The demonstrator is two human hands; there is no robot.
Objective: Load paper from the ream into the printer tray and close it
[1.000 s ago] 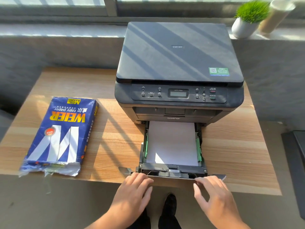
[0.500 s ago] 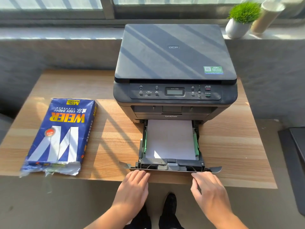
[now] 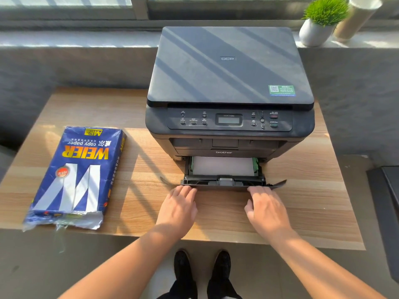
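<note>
A dark grey printer [image 3: 228, 83] stands at the back of the wooden table [image 3: 138, 190]. Its paper tray [image 3: 224, 182] sticks out a short way at the bottom front, with white paper [image 3: 222, 166] lying flat inside. My left hand [image 3: 179, 209] rests flat on the table with its fingertips against the left of the tray's front panel. My right hand [image 3: 266, 210] has its fingertips against the right of the panel. Neither hand holds anything. The blue ream of copy paper [image 3: 77, 175] lies on the left of the table, its near end torn open.
A small potted plant [image 3: 321, 20] and a pale cylinder [image 3: 354, 17] stand on the window ledge behind the printer. A dark object [image 3: 386, 212] sits off the table's right edge. My shoes [image 3: 200, 270] show below the table's front edge.
The tray has slid most of the way into the printer, with both hands following it forward. Much less paper shows now.
</note>
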